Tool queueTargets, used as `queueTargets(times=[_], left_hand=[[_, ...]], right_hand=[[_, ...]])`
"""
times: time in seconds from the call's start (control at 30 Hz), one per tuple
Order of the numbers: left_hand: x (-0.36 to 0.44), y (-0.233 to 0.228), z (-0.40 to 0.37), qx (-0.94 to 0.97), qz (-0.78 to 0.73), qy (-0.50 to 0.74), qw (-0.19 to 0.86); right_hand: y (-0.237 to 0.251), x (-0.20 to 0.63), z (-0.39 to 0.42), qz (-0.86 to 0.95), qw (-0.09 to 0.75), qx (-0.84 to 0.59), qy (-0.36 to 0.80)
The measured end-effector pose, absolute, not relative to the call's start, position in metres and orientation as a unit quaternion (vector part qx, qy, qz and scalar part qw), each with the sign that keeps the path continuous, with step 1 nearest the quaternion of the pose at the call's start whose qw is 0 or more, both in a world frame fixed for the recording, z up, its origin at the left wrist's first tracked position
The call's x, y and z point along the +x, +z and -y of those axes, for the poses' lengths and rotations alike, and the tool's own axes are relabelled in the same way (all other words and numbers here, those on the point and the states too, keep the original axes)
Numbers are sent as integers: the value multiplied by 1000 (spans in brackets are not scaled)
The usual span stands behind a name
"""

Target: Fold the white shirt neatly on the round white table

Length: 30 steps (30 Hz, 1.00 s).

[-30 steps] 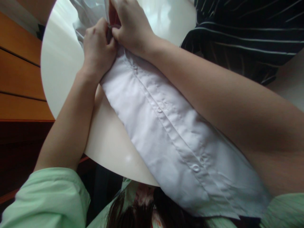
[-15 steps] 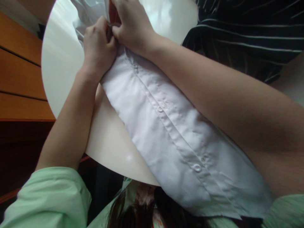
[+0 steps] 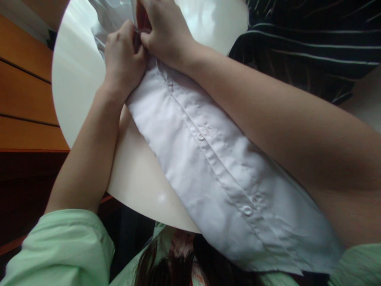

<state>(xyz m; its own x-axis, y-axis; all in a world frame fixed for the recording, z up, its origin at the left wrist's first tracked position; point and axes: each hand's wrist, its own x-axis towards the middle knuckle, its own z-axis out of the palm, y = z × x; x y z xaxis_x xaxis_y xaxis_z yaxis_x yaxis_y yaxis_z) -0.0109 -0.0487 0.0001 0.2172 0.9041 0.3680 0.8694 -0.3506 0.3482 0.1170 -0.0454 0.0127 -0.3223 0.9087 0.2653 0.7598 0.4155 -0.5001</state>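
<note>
A white button-up shirt [image 3: 208, 159] lies across a round white table [image 3: 77, 79], its buttoned placket running from the lower right toward the top. My left hand [image 3: 123, 57] and my right hand [image 3: 165, 31] meet at the upper end of the placket, both pinching the shirt's fabric close together. My fingertips are hidden between the two hands, so the button there cannot be seen. My right forearm rests along the shirt. Both of my arms come out of light green sleeves [image 3: 62, 250].
A dark garment with thin light stripes [image 3: 300, 43] lies at the top right on the table. Wooden boards [image 3: 24, 99] run along the left beyond the table's edge. Dark hair [image 3: 178, 266] hangs at the bottom centre.
Almost nothing differs; my two hands have shifted very slightly at the top of the placket while keeping their pinch on the shirt.
</note>
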Motion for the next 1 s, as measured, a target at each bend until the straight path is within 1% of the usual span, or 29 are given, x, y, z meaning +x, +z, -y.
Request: queueTargets(times=[0.23, 0.53, 0.77, 1.0], left_hand=[[-9, 2, 49, 776, -585, 235, 29], [-9, 1, 50, 776, -579, 248, 33], [-8, 3, 51, 773, -582, 247, 47], [-8, 2, 50, 774, -588, 232, 29]], right_hand=[[12, 116, 46, 798, 260, -523, 143], [12, 116, 45, 799, 244, -533, 135], [11, 116, 47, 790, 284, -522, 150], [10, 116, 46, 794, 279, -517, 157]])
